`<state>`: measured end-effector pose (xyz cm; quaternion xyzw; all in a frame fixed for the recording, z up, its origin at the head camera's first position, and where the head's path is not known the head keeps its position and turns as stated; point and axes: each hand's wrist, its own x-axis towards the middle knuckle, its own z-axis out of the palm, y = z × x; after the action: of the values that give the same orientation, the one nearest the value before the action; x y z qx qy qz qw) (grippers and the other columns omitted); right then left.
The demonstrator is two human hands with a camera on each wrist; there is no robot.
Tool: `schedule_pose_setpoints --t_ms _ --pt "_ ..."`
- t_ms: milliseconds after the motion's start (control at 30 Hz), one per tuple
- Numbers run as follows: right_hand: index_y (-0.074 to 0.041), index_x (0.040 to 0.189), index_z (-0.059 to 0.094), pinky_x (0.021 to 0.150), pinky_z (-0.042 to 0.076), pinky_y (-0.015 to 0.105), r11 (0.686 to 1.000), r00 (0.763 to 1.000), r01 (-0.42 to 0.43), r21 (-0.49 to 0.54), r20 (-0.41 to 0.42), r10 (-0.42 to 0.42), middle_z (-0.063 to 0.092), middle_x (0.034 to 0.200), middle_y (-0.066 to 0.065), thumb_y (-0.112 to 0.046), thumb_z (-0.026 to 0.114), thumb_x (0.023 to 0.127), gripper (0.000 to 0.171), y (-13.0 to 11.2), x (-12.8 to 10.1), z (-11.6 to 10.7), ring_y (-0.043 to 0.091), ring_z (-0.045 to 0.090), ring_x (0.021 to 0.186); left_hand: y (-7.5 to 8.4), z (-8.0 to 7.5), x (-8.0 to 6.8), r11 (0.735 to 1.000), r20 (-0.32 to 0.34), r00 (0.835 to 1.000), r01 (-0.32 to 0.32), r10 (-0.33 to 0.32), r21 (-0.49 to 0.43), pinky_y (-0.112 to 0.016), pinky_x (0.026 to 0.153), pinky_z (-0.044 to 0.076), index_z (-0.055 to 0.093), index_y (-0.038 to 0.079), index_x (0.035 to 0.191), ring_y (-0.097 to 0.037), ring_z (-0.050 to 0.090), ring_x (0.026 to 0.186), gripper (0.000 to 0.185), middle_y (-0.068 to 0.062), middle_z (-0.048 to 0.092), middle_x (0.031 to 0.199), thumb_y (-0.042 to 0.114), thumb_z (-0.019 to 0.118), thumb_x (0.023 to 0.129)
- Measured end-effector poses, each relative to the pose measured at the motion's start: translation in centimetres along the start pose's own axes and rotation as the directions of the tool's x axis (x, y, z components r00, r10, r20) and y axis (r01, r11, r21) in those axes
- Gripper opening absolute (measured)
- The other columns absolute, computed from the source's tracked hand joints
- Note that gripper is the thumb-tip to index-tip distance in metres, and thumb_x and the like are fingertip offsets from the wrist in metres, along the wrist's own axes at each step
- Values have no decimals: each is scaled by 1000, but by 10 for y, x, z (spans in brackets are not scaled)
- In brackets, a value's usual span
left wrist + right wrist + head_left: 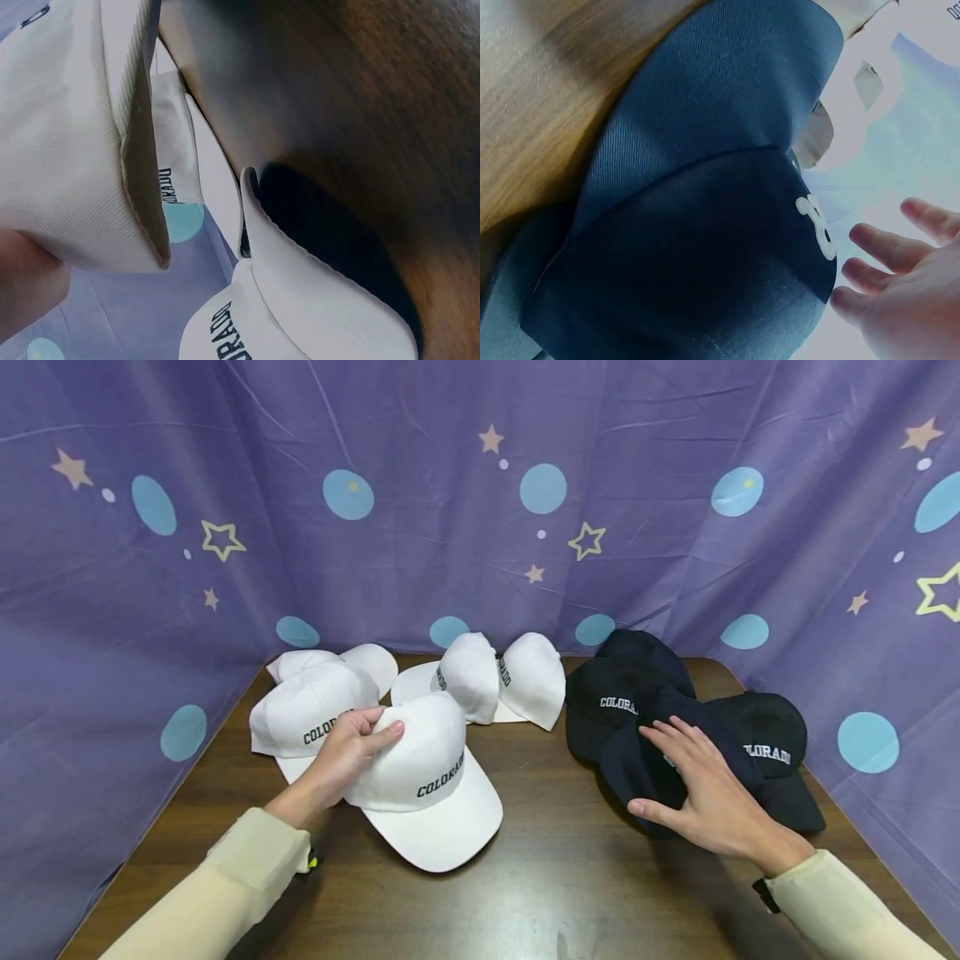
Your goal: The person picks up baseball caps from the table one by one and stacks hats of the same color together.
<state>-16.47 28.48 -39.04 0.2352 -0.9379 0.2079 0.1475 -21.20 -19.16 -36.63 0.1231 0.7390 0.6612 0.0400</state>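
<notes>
My left hand (348, 756) pinches a white baseball cap (420, 756) by the side of its crown, thumb on the outside. The cap's brim points toward me and to the right, and COLORADO runs across its front in black. In the left wrist view, the cap's lower edge hangs apart from the tabletop. My right hand (708, 806) is spread over a navy cap (626, 768) on the right, partly hiding its white lettering. In the right wrist view, the fingertips (866, 236) are close beside that cap's lettered front, holding nothing.
More white caps (300, 706) overlap at the left, and two white caps (468, 681) sit nested at the back middle. Several dark caps (776, 739) crowd the right side. Behind the brown wooden table (525, 860) hangs a purple curtain (450, 560).
</notes>
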Motion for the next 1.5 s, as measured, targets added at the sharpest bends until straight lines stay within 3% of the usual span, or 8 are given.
schedule_pose_setpoints --t_ms 200,533,733,1000,1133,1367,1500 --pt "-23 158 39 119 17 65 1000 1000 -4 18 15 3 36 162 12 -53 84 81 94 -3 0 2 40 21 152 -2 3 2 999 57 997 -42 44 -33 -24 69 58 59 -19 118 -9 70 76 30 4 74 87 6 57 102" --pt "-25 158 39 119 17 66 1000 1000 11 29 13 -11 36 162 11 -52 84 80 94 -8 -1 5 40 21 152 -3 8 12 997 174 983 -58 65 -42 -24 65 58 62 -17 112 -9 70 71 26 1 75 83 6 55 102" --pt "-25 158 39 119 18 66 999 1000 25 25 14 -25 37 162 11 -52 85 79 95 -9 -1 7 40 22 152 -6 11 16 995 282 956 -60 82 -85 -24 62 57 66 -3 101 -10 70 70 16 0 75 84 6 53 102" --pt "-25 158 38 120 16 63 999 999 39 23 15 -39 37 161 10 -52 86 78 97 -11 -1 7 39 22 152 -8 4 16 987 385 915 -68 119 -142 -25 66 60 68 1 104 -11 73 76 17 -1 76 91 4 51 103" --pt "-25 158 39 121 16 61 999 999 48 20 13 -48 38 161 10 -53 86 78 97 -13 0 7 38 22 152 -9 -3 14 983 414 898 -85 146 -162 -25 68 60 69 6 100 -12 73 77 21 -1 76 92 2 49 103" --pt "-25 158 38 123 14 58 998 998 54 19 19 -54 38 161 9 -53 86 78 97 -15 1 9 34 20 154 -15 -10 9 981 426 896 -50 127 -188 -24 69 59 73 15 103 -10 73 79 30 1 77 93 -1 48 102" --pt "-24 158 38 123 13 57 998 998 63 22 23 -63 38 161 9 -54 86 78 98 -17 3 10 34 20 154 -20 -9 7 978 477 869 -36 131 -204 -25 71 59 74 16 105 -10 73 82 32 1 77 97 1 47 102"
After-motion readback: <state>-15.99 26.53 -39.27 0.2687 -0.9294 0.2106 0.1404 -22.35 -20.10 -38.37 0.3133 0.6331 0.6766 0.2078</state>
